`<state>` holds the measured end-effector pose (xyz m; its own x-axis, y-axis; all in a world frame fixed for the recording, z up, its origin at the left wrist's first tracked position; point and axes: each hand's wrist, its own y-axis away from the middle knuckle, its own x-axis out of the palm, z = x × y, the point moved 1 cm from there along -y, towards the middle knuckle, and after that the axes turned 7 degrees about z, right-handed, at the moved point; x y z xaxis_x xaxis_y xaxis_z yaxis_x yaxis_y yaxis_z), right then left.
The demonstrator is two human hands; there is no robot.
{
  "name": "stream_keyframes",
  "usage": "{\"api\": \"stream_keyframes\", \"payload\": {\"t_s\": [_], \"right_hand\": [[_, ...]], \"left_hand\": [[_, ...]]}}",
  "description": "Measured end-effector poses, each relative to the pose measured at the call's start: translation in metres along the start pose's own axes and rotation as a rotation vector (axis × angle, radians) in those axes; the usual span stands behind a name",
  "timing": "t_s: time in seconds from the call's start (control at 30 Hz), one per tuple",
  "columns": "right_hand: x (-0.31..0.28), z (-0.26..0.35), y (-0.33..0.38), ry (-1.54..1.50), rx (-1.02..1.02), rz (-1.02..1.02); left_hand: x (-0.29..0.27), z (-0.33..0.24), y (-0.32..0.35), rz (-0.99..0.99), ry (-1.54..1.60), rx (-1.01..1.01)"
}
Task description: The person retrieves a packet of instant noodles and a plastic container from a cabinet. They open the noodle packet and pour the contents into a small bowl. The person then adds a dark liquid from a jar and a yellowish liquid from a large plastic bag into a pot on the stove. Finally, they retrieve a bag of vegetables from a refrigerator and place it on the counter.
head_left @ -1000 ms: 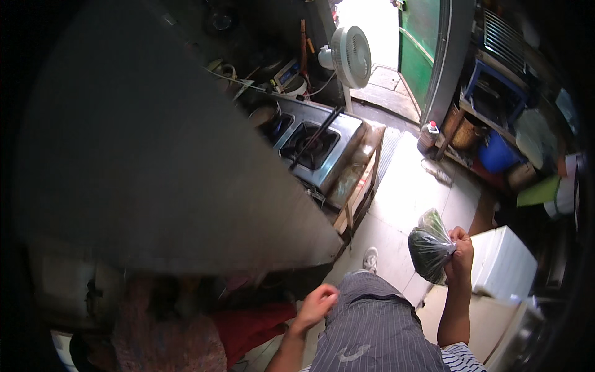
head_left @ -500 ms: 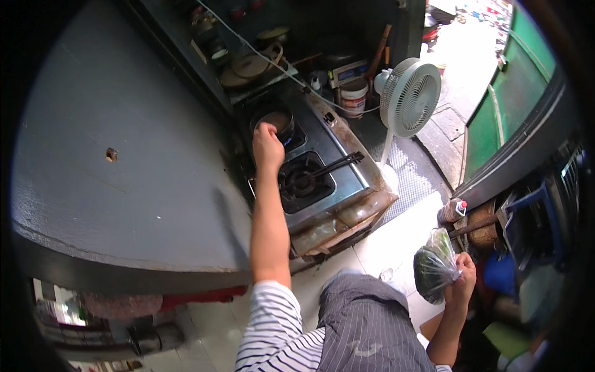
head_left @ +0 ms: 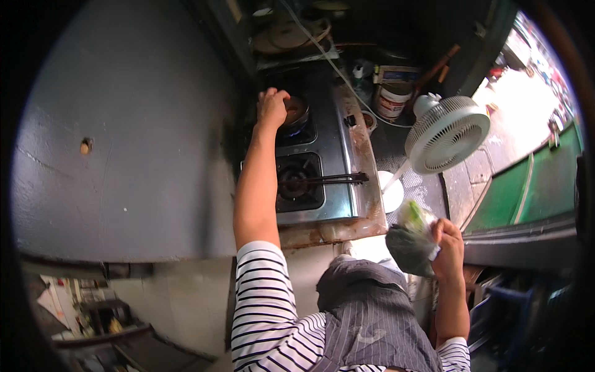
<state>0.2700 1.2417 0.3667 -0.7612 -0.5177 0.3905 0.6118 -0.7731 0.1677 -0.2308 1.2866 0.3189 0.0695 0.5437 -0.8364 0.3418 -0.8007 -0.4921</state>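
My left hand (head_left: 271,110) is at the left rim of a small dark pot (head_left: 299,114) on the far burner. Its fingers are curled and partly turned away, so what they grip there is hidden. Blue flame shows under the pot, which has something brownish inside. My right hand (head_left: 448,245) is closed round the gathered neck of a clear plastic bag (head_left: 410,245) with green leafy contents, blurred by motion. The bag hangs off the stove's near right corner. Across the near burner (head_left: 296,191) lies a long dark utensil (head_left: 334,179) with two thin arms.
The metal stove (head_left: 339,149) stands against a grey wall (head_left: 142,149). A white standing fan (head_left: 447,135) is right of it. A white bucket (head_left: 393,102) and a large round lid (head_left: 285,36) are farther back. A green door (head_left: 545,186) stands at the far right.
My view has turned, shifting the stove and fan within it. My right hand has brought the bag closer to the stove's corner. My left hand stays at the pot.
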Motion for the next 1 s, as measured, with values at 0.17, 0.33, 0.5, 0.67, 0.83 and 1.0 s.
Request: {"api": "stream_keyframes", "payload": {"t_s": [0.17,0.33,0.5,0.67,0.83,1.0], "right_hand": [[0.048,0.015,-0.089,-0.008,0.111,0.310],[0.126,-0.009,-0.171,0.342,0.008,0.646],[0.177,-0.069,-0.220,0.643,-0.346,0.899],[0.205,-0.104,-0.216,0.616,-0.494,1.044],[0.192,-0.110,-0.223,0.633,-0.427,1.225],[0.167,-0.088,-0.237,0.651,-0.308,1.131]], "left_hand": [[-0.065,-0.063,0.089,-0.348,0.221,-0.334],[-0.056,-0.106,0.211,-0.143,0.969,-0.836],[-0.040,-0.135,0.222,-0.326,1.408,-1.078],[-0.016,-0.128,0.232,-0.636,1.343,-1.187],[0.011,-0.106,0.243,-0.760,1.087,-1.088],[-0.005,-0.096,0.257,-0.521,0.367,-1.028]]}}
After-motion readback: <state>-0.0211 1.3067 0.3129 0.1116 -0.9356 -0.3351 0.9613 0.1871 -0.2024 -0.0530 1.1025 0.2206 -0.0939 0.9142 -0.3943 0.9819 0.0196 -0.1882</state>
